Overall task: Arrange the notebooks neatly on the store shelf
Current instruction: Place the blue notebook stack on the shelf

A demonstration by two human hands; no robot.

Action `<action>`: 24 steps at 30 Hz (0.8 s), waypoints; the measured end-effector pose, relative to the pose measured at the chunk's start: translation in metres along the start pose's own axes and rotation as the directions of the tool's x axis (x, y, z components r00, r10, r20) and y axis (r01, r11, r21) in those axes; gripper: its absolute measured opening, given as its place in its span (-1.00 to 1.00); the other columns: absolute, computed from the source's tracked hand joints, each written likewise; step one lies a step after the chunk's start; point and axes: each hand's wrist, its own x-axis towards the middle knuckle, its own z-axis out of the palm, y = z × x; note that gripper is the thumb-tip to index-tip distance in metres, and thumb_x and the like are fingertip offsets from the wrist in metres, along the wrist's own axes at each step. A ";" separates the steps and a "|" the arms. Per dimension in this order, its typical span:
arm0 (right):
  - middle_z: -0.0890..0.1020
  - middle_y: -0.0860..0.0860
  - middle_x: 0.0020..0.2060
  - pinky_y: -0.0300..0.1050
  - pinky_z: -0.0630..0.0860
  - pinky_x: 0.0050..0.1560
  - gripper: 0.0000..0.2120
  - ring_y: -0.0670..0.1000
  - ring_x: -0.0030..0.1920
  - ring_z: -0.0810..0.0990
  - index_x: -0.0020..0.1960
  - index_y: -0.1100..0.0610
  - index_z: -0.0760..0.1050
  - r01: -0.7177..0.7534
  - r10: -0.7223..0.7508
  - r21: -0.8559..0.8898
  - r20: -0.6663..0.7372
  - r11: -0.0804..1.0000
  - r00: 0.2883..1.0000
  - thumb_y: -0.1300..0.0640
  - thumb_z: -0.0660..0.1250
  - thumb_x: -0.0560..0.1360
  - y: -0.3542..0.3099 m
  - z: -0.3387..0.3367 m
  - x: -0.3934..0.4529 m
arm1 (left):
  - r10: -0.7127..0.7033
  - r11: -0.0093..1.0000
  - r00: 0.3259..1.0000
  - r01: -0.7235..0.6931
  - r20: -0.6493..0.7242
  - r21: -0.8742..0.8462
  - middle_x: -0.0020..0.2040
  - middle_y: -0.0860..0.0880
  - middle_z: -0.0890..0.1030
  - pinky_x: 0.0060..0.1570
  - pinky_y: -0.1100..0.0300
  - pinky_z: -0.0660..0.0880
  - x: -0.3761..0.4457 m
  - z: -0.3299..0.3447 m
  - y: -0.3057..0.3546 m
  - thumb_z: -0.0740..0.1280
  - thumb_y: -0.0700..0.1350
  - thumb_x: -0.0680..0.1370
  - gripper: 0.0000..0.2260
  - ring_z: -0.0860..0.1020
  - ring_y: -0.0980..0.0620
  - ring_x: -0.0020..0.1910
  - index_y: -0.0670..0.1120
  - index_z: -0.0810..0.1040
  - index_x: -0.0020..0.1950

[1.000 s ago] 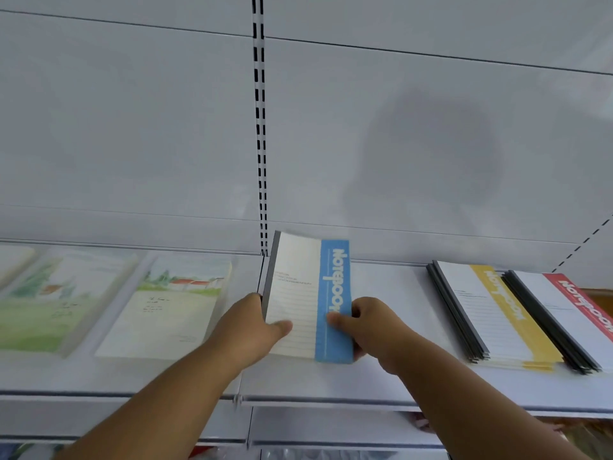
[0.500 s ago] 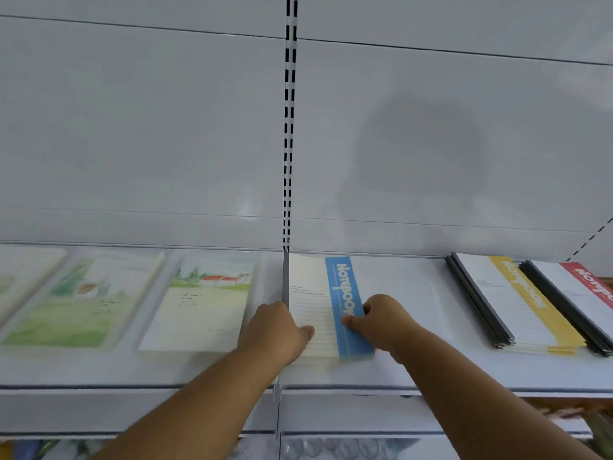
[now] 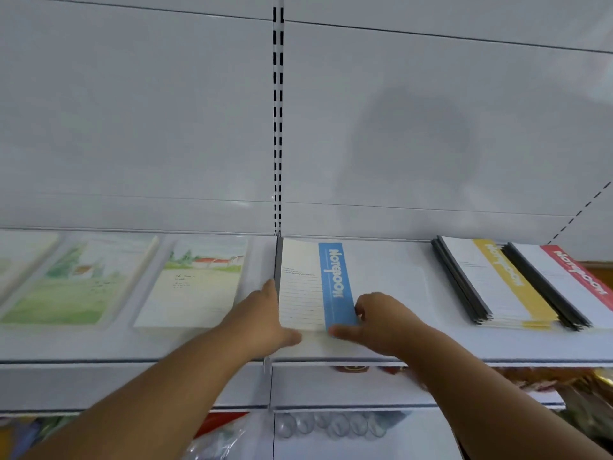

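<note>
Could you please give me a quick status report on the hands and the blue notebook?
Left hand and right hand both flank the blue-striped notebook, fingers at its near edge. Notebook flat on shelf. Yellow-striped stack clear to the right.

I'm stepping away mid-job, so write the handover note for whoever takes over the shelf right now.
Left hand: fingers straight along the left edge of the blue notebook, thumb at its near edge; no grip.
Right hand: at the notebook's near right corner, fingers curled against its right edge, thumb at the near edge.
Blue notebook: flat on the shelf, spine beside the slotted upright.
Done: yellow stack and red stack lie at the right, red overlapping yellow; landscape notebooks lie in a row at the left.
Left: square up the blue one, let go, then check the spacing and the overlap of the stacks.
</note>
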 end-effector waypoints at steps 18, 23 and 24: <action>0.57 0.03 0.08 -0.16 0.57 0.06 -0.50 0.02 0.08 0.57 0.30 0.09 0.44 0.076 -0.077 0.053 0.010 0.996 0.997 -0.14 0.43 0.48 0.003 0.014 0.002 | 0.045 0.964 0.986 -0.002 -0.159 0.265 0.03 -0.05 0.50 -0.12 0.11 0.55 -0.012 0.012 0.013 0.33 -0.28 0.39 -0.47 0.55 -0.05 -0.08 -0.06 0.30 0.33; 0.57 0.06 0.14 -0.21 0.42 -0.03 -0.63 0.00 0.00 0.47 0.27 0.14 0.45 0.072 -0.072 0.004 0.061 0.997 0.996 0.08 0.40 0.51 0.018 -0.007 0.004 | -0.008 0.982 0.998 0.019 -0.063 0.185 0.12 -0.03 0.40 0.02 0.07 0.53 -0.018 -0.008 0.018 0.38 -0.01 0.41 -0.46 0.50 -0.04 0.03 0.01 0.28 0.34; 0.58 0.06 0.14 -0.21 0.41 -0.03 -0.69 0.00 -0.01 0.47 0.26 0.15 0.47 0.063 -0.063 0.023 0.028 0.998 0.998 0.11 0.34 0.54 0.021 -0.012 0.007 | -0.009 0.984 0.997 0.022 -0.079 0.178 0.17 -0.04 0.39 0.06 0.08 0.51 -0.017 -0.013 0.020 0.36 0.04 0.44 -0.47 0.49 -0.05 0.09 0.01 0.28 0.37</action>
